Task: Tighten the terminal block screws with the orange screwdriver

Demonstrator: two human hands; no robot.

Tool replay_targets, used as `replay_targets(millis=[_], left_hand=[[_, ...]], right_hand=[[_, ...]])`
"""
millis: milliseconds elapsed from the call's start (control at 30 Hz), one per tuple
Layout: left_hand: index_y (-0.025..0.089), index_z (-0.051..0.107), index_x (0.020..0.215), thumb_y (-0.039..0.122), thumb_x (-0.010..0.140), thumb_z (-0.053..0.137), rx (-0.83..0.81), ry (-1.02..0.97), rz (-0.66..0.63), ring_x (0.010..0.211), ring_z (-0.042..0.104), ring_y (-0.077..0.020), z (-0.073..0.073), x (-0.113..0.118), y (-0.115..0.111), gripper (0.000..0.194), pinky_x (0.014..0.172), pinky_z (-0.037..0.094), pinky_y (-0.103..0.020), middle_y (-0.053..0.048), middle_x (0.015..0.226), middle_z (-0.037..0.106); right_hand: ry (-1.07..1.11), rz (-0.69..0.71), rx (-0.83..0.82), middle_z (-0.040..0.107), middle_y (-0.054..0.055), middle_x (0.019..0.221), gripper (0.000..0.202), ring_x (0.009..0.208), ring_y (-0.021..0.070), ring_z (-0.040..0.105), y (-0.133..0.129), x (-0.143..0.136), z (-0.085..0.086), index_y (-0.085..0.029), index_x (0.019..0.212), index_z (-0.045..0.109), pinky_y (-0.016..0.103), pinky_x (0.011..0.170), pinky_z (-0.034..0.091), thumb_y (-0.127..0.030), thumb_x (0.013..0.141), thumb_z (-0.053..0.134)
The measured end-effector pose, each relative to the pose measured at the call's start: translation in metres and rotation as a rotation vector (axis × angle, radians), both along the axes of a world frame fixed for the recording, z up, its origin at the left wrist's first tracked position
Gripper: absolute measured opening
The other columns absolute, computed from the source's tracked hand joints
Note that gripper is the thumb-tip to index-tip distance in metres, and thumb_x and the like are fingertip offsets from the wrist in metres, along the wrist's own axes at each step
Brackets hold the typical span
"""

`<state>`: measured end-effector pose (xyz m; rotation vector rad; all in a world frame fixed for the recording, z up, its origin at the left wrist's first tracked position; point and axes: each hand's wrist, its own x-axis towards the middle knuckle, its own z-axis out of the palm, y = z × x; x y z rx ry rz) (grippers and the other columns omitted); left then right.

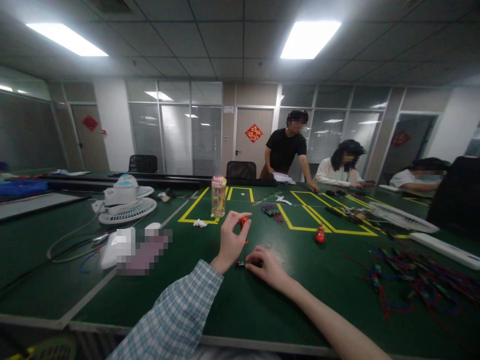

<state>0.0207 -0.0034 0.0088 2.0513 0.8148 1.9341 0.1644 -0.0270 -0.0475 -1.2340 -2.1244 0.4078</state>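
My left hand (pixel 233 240) is closed in a pinch around a small orange-handled screwdriver (pixel 244 220), held upright. Its thin dark shaft points down at a small green circuit board (pixel 241 263) on the table, though whether the tip touches is too small to tell. Low on the table, my right hand (pixel 269 269) grips the board's edge between thumb and fingers. Beyond my hands stands a clear bottle with a pink lid (pixel 218 197). A crumpled white tissue (pixel 200 223) lies near it, and a small red gourd-shaped object (pixel 320 235) sits to the right.
On the green table (pixel 292 320), a tangle of wired boards (pixel 416 280) lies at right and a smaller wire bundle (pixel 272 213) farther back. White fans (pixel 127 205), cables and a pixelated flat object (pixel 144 252) occupy the left. Several people sit or stand across the table.
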Motion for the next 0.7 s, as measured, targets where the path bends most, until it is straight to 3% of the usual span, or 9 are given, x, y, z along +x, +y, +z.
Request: replay_targets(millis=[133,267,367,700], left_hand=[[0.02,0.067,0.092,0.028,0.086,0.058,0.014,0.0,0.014,0.081,0.054,-0.0143,-0.0001,-0.0003,-0.0007,0.013,0.077,0.045,-0.027,-0.002,0.085,0.053],[0.022,0.063,0.111,0.026,0.095,0.039,-0.035,0.022,-0.09,0.093,0.057,-0.0159,-0.0016,-0.0012,0.0003,0.029,0.082,0.046,-0.029,-0.006,0.102,0.058],[0.021,0.06,0.117,0.025,0.096,0.038,-0.056,0.007,-0.129,0.094,0.059,-0.0165,-0.0023,-0.001,0.0011,0.031,0.083,0.048,-0.031,-0.007,0.107,0.061],[0.021,0.067,0.094,0.027,0.086,0.059,0.004,0.002,0.011,0.082,0.055,-0.0143,-0.0002,0.0003,-0.0016,0.013,0.078,0.045,-0.027,-0.002,0.086,0.054]], right_hand=[[-0.001,0.004,0.006,0.058,0.002,0.076,0.011,0.067,0.0127,0.055,-0.0001,-0.0002,0.0,-0.017,0.081,0.072,0.022,0.064,0.043,-0.012,0.076,0.063],[0.001,0.005,0.011,0.057,0.002,0.076,0.011,0.067,0.0127,0.055,0.0002,-0.0003,0.0,-0.016,0.081,0.072,0.022,0.064,0.043,-0.012,0.076,0.063],[-0.006,-0.002,0.006,0.058,0.002,0.076,0.012,0.067,0.0129,0.055,0.0009,0.0002,-0.0005,-0.017,0.081,0.072,0.022,0.064,0.043,-0.012,0.076,0.063],[0.0,-0.007,-0.01,0.059,0.003,0.079,0.012,0.068,0.0127,0.056,-0.0003,0.0004,-0.0002,-0.017,0.082,0.073,0.022,0.063,0.043,-0.012,0.076,0.063]])
